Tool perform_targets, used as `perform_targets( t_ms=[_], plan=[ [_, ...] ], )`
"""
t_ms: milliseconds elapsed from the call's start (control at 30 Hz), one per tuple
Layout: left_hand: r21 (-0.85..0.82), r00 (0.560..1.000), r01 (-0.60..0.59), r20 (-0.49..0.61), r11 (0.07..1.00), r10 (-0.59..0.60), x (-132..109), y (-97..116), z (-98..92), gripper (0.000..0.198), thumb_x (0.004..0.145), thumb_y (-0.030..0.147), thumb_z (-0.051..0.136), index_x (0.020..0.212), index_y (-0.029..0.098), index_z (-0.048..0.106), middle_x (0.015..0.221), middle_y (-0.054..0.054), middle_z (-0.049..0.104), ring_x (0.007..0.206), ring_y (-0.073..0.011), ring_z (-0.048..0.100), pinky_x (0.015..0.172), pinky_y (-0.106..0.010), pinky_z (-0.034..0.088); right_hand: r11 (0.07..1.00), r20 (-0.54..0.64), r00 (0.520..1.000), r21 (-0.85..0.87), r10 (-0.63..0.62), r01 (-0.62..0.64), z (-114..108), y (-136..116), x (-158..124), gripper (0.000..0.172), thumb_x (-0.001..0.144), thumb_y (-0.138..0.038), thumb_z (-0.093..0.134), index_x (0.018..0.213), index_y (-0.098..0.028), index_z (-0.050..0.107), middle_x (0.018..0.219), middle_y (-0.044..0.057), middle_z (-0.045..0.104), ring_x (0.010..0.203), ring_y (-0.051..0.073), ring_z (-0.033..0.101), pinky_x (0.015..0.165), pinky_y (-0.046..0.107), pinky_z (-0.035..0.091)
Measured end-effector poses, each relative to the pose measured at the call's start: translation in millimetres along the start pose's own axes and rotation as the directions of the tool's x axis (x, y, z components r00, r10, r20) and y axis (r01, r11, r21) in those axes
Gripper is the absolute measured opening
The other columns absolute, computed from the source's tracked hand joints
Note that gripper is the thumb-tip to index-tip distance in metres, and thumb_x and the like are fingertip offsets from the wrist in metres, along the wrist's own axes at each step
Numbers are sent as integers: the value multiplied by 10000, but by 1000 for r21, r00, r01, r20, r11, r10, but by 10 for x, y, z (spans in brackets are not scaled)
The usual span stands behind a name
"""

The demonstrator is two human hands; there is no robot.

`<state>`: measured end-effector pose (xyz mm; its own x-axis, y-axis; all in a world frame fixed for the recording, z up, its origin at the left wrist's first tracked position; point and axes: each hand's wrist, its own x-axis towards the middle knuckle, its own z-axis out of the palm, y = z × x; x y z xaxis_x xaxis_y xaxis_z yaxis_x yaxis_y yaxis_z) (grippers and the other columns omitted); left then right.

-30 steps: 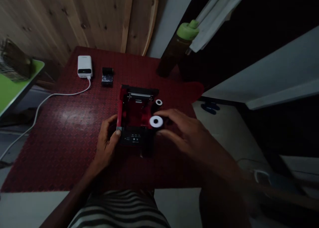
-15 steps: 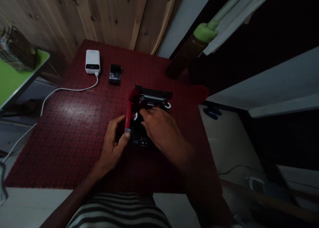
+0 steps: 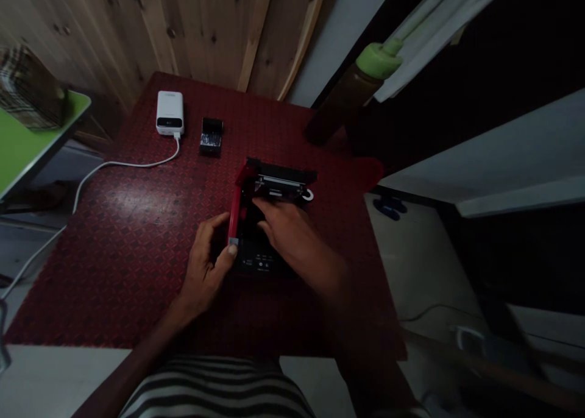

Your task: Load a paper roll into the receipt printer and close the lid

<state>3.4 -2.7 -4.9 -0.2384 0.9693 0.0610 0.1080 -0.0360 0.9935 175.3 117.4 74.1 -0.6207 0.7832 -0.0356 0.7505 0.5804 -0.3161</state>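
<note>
A small red and black printer (image 3: 277,180) lies with its lid open in the middle of the red table (image 3: 137,223). My left hand (image 3: 208,265) grips the printer's left red edge, thumb on its front corner. My right hand (image 3: 292,238) reaches into the open paper bay with fingers curled down. The white paper roll it carried is hidden under those fingers. A second white roll (image 3: 308,194) lies on the table against the printer's right side.
A white power bank (image 3: 170,112) with a white cable (image 3: 128,164) and a small black device (image 3: 211,136) sit at the table's far side. A dark bottle with a green cap (image 3: 361,80) stands at the far right. A green side table (image 3: 27,144) is on the left.
My right hand carried the white roll from the printer's right side into the open bay, and the roll is now covered by my fingers. My left hand kept its hold.
</note>
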Motion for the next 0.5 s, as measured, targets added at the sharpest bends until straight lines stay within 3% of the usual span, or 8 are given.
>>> perform_targets(
  t_ms=[100,167,267,367,500],
  plan=[
    [3,1000,-2,-9,1000,2,10,-9,-3,547,1098,519,664,1573,248,655,1566,-150,698,1470,-362,662,1259,-555,497,969,-24,989,198,-148,149,-118,36,-181,491,1040,58,539,1298,-243,828,1257,82,877,1182,253,811,1076,435,642],
    [6,1000,1,-8,1000,-1,16,-13,-8,553,1099,523,658,1577,246,653,1559,-149,706,1455,-360,674,1258,-555,502,939,-18,978,276,-207,204,-157,44,-279,399,1077,-8,589,1246,-263,846,1245,65,878,1171,246,797,1068,438,643],
    [9,1000,8,-8,1000,-8,10,8,-26,553,1090,522,666,1566,241,668,1559,-151,714,1466,-366,671,1259,-552,505,941,-66,979,273,-191,201,-124,50,-343,300,1102,-57,634,1118,-255,858,1081,56,853,1050,239,758,975,411,639],
    [-17,999,31,-10,999,-31,-2,92,-46,546,1097,553,649,1540,235,692,1543,-152,728,1454,-370,683,1232,-548,534,948,-209,959,212,-194,238,-48,58,-372,286,1125,-76,631,1001,-224,840,967,57,796,970,233,705,907,385,628],
    [23,994,-21,-102,1000,23,163,282,-40,577,1109,633,635,1537,252,698,1565,-147,714,1417,-363,703,1185,-546,573,961,-432,885,123,-173,248,26,22,-516,262,1150,-98,620,1050,-212,833,1021,76,790,971,226,710,894,381,637]
  ],
)
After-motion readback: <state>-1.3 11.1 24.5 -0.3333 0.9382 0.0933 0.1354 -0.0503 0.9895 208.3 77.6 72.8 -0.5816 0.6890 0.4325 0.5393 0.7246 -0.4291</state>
